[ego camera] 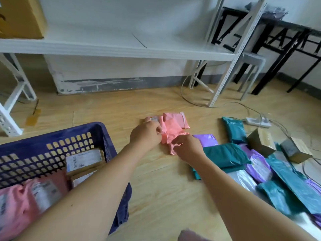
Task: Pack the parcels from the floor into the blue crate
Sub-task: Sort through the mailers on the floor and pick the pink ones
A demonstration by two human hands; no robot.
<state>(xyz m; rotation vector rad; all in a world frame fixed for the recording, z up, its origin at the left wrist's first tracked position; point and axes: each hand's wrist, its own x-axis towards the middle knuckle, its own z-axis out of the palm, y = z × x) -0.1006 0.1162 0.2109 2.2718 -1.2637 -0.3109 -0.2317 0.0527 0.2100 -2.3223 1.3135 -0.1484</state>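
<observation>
Step in hand: pickup of pink parcel (171, 131) from floor (156, 180), judged as a two-handed gather before transfer to blue crate (104, 136).

Left hand (145, 134): placed on the left edge of the pink parcel, fingers curled and pinching the crumpled film. Right hand (187, 146): placed on the near right corner, fingers pressed together on a fold of the same film. Grip at opposite edges, probably because soft mailer film sags and slips under a single hold.

Location of pink parcel: on the floor, ahead of both hands, just right of the crate, not yet lifted clear as far as visible. A second pink mailer (175, 119) lying partly beneath or behind it; exact overlap not discernible.

Crate: on the floor at left, within reach of the left arm, already holding pink bags (20, 202) and labelled cardboard boxes (83, 161). Free space remaining near the top.

Remaining stock: teal mailers (225, 155), purple mailers (205, 140) and small cardboard boxes (260, 141) heaped at right, overlapping one another. Task judged as partly complete.

Caution: power strip (257, 121) and cables beside the heap; snag risk during later pickups.
</observation>
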